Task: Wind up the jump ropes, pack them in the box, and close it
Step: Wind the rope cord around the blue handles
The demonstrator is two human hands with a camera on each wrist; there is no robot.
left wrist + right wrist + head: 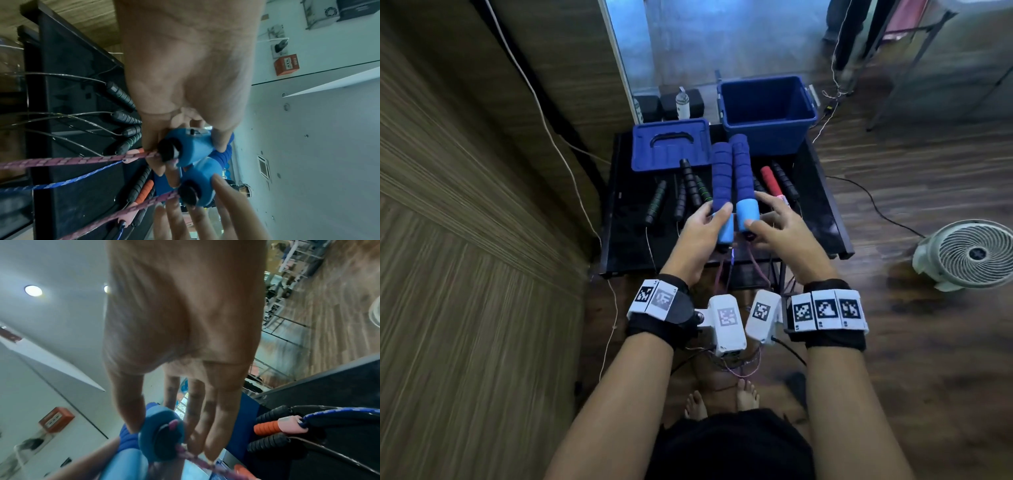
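Observation:
Above the black table (822,222) I hold up a pair of dark blue foam jump-rope handles with light blue ends. My left hand (717,214) grips the left handle (722,178) low down, its end cap (189,146) showing in the left wrist view. The right handle (743,171) is pinched near its cap (160,433) between the thumb and nearly straight fingers of my right hand (760,212). Their pink beaded rope (82,160) hangs off the table's near edge. The open blue box (767,137) stands at the far right, its lid (671,144) flat to the left.
Several black handles (657,202) lie on the table's left. A red handle (770,180) and more black ones lie on the right, with a blue beaded rope (72,180) trailing off. A white fan (972,253) and cables sit on the floor to the right.

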